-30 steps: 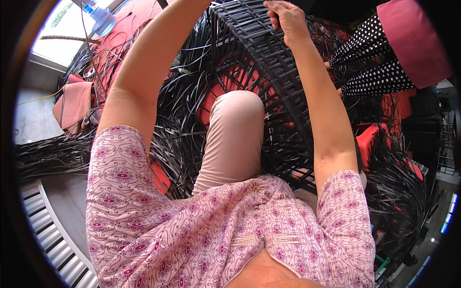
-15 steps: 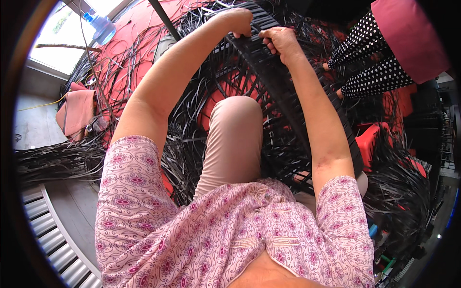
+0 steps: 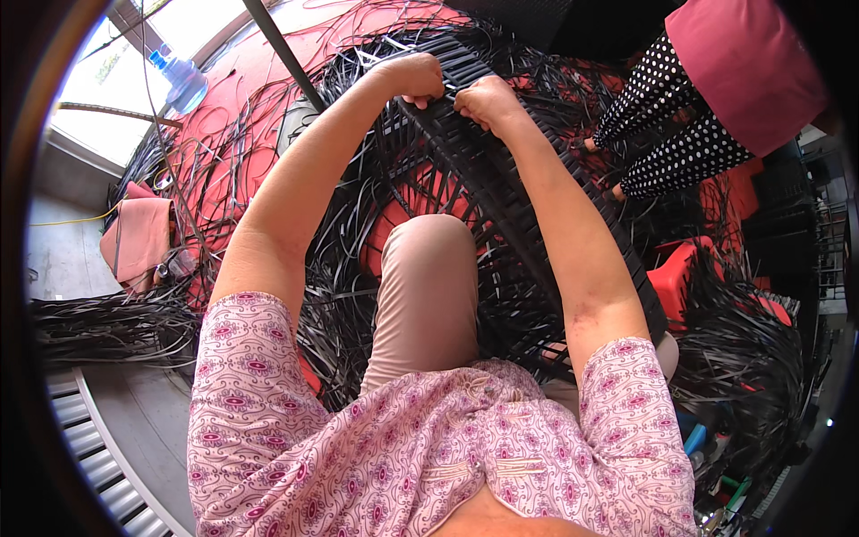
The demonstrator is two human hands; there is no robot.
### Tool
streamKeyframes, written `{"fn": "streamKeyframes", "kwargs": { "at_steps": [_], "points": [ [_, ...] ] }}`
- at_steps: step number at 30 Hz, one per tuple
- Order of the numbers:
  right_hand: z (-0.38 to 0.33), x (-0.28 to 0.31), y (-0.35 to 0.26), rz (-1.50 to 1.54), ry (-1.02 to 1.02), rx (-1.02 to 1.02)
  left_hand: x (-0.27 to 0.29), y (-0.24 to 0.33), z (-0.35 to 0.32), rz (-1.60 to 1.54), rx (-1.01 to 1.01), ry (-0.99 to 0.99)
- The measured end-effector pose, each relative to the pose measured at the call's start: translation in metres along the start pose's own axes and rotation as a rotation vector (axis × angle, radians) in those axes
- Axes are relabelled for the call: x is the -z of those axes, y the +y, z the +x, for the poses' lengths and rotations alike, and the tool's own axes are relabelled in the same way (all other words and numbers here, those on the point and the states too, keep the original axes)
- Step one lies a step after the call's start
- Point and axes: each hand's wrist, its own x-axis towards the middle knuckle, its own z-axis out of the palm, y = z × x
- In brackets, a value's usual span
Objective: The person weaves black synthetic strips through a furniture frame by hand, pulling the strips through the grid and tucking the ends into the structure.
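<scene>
A long black panel woven from flat strips [image 3: 501, 188] leans across in front of me, tilted, beside my raised knee [image 3: 429, 268]. At its far end, my left hand [image 3: 417, 79] is closed, bent down against the panel's left edge. Just right of it, my right hand [image 3: 489, 102] is closed in a pinch over the weave, a small gap from the left. Whatever lies between the fingers of either hand is hidden; dark strips run right beneath them.
Loose black strips [image 3: 344, 242] tangle over the red floor [image 3: 250, 107]. A person in polka-dot trousers [image 3: 689, 143] stands close at right. A red plastic stool [image 3: 676, 282] sits below them, near a strip bundle [image 3: 743, 367]. A clear water bottle [image 3: 185, 85] lies far left.
The whole view has shifted, so most things sit lower. Both hands appear slightly nearer and further left, still closed at the panel's far end.
</scene>
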Motion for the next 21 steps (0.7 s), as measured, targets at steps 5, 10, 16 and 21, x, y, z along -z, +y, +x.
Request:
{"fn": "streamKeyframes", "kwargs": {
  "at_steps": [5, 10, 16, 21],
  "points": [
    [0.017, -0.005, 0.000, -0.192, 0.021, 0.051, 0.000, -0.003, 0.003, 0.022, -0.004, 0.004],
    [-0.008, -0.006, -0.002, 0.159, -0.039, 0.084, -0.001, -0.021, 0.000, -0.153, -0.069, -0.004],
    [-0.015, 0.001, -0.014, 0.358, -0.106, -0.148, 0.004, -0.014, -0.008, -0.221, -0.093, -0.011],
    [-0.009, 0.001, -0.019, 0.636, -0.202, -0.373, 0.008, -0.017, 0.003, -0.172, -0.087, -0.012]
  ]
}}
